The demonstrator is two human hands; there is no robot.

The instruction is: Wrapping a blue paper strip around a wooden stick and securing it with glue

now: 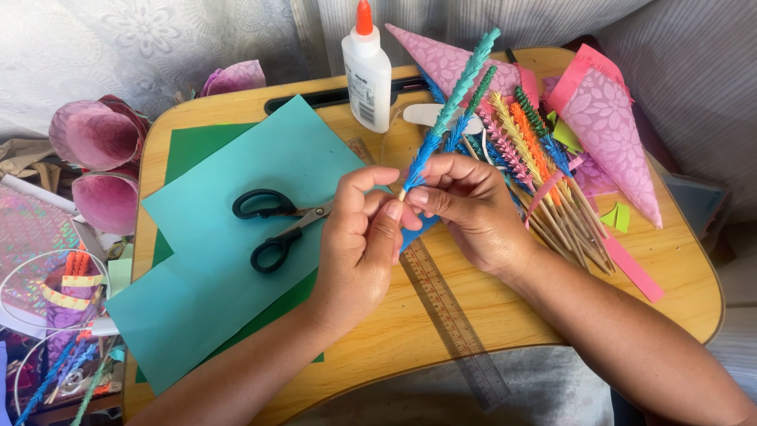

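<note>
1. Nearest, a clear ruler (453, 315) lies on the wooden surface (678, 268), running from under the hands toward the near edge
2. The left hand (359, 241) is closed narrow, thumb and forefinger pinching the bare lower end of a stick (441, 130); the right hand (473, 205) is curled around the blue fringed paper just above it
3. The stick is held above the surface at mid-frame; its long axis runs diagonally, bare end down-left at the fingers, teal tip up-right and away, near the glue bottle (367, 67)
4. Risks, as I judge them: a loose pinch could let the paper spiral unwind; too hard a squeeze could crush the fringe; the far tip could knock the bottle over
5. Scissors (276, 229) rest on teal paper (236, 237) left; finished stems (544, 181) lie right
</note>
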